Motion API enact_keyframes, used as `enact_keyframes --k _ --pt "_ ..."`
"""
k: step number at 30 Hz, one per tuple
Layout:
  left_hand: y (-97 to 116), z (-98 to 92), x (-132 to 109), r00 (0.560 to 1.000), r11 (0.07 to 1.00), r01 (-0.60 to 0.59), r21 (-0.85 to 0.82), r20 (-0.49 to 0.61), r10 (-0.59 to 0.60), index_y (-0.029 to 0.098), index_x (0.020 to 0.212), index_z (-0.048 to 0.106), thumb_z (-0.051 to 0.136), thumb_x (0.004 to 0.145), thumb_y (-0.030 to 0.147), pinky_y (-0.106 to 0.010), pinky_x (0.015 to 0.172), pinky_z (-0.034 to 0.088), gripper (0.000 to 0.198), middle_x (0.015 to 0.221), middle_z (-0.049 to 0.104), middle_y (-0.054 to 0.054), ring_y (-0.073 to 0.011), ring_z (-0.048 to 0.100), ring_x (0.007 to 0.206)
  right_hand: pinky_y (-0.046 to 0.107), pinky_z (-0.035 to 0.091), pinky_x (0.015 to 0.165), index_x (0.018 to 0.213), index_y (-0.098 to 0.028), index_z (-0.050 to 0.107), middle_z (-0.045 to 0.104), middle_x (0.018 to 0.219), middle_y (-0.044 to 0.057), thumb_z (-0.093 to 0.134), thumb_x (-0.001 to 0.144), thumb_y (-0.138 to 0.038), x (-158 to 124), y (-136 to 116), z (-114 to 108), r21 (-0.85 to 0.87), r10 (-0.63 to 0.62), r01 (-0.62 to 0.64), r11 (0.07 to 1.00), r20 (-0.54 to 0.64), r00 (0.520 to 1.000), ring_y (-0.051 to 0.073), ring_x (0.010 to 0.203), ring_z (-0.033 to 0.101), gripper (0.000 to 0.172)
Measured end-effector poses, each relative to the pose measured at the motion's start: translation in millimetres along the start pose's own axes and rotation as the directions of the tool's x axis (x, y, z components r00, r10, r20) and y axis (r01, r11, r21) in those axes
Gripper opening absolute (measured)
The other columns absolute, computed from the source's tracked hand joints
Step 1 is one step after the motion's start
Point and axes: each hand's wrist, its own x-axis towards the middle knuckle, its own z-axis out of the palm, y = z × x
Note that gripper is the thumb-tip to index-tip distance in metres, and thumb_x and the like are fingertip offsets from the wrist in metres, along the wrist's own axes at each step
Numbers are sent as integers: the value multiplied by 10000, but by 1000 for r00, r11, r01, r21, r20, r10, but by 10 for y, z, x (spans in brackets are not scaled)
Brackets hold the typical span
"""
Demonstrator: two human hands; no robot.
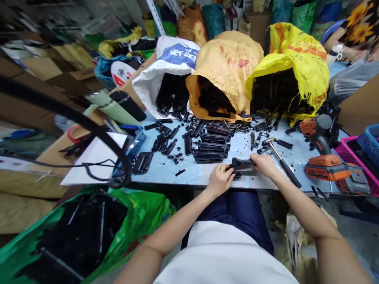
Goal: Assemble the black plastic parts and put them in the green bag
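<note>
Near the table's front edge, a black elongated part [244, 165] lies between my two hands; motion blurs it and I cannot make out its exact kind. My left hand [220, 179], with a ring on one finger, is closed on its left end. The fingers of my right hand [263, 163] pinch its right end. Just beyond my hands is a stack of black bar-shaped parts [211, 148]. A hammer [282, 161] rests to the right of my right hand, its handle slanting toward the front edge.
White [148, 85], orange [194, 100] and yellow [316, 79] sacks of black parts line the table's back. An orange cordless drill [319, 148] stands right, near a pink basket [345, 152]. A green bag [148, 205] sits low left. A black cable [74, 116] crosses the left. Another person's hand [353, 55] shows far right.
</note>
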Motion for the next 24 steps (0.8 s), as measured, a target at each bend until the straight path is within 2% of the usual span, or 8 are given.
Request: enact_keyframes --k 3,4,6,8,9,11,15,24 --pt "-34 21 10 982 998 -55 -35 180 61 177 1064 569 483 866 305 -348 754 463 251 925 585 -90 -209 541 886 265 368 571 1052 -164 517 565 1139 124 400 879 -265 -93 178 -116 48 221 -216 975 -165 961 220 852 591 232" --pt "-48 28 23 968 997 -59 -48 239 69 183 1072 559 482 869 287 -338 745 464 241 909 588 -79 -202 548 873 269 373 577 1091 -154 499 545 1165 140 392 890 -313 -140 225 -139 70 236 -227 971 -192 953 227 873 586 278" --pt "-74 36 57 946 997 -42 -61 318 59 181 1065 548 462 876 236 -328 746 464 215 893 593 -69 -192 555 859 266 386 613 1127 -160 483 559 1139 134 390 898 -362 -249 259 -142 92 114 -100 991 -158 981 225 910 580 319" --pt "-89 26 94 931 997 -23 -72 363 47 165 1051 545 447 878 220 -337 770 463 207 914 597 -78 -198 555 876 250 384 634 1079 -189 513 614 1019 88 410 894 -384 -361 208 -93 103 -115 118 988 -34 993 202 890 591 287" --pt "-91 13 113 923 996 -19 -83 382 49 156 1053 542 442 878 223 -341 788 462 212 933 597 -83 -201 553 888 244 376 625 1038 -195 529 631 955 71 415 891 -402 -410 159 -57 100 -211 205 974 46 976 193 853 600 279" --pt "-84 -23 149 907 994 -12 -107 417 56 143 1084 525 424 883 232 -345 828 455 242 975 592 -90 -205 547 921 238 352 592 955 -187 549 642 862 61 407 889 -435 -480 47 18 80 -306 296 952 170 937 180 775 609 293" --pt "-44 -97 224 870 993 2 -121 489 58 147 1150 486 392 886 242 -350 860 442 296 1025 580 -88 -211 533 972 235 314 552 943 -174 536 636 867 74 392 892 -454 -507 -94 115 42 -325 324 945 219 920 172 737 611 320" --pt "3 -151 319 805 993 53 -103 593 18 159 1146 483 356 891 233 -364 879 419 295 1050 564 -92 -220 516 1004 244 263 518 957 -176 532 634 899 66 389 895 -453 -421 -117 108 3 -337 346 938 240 910 177 747 622 317"
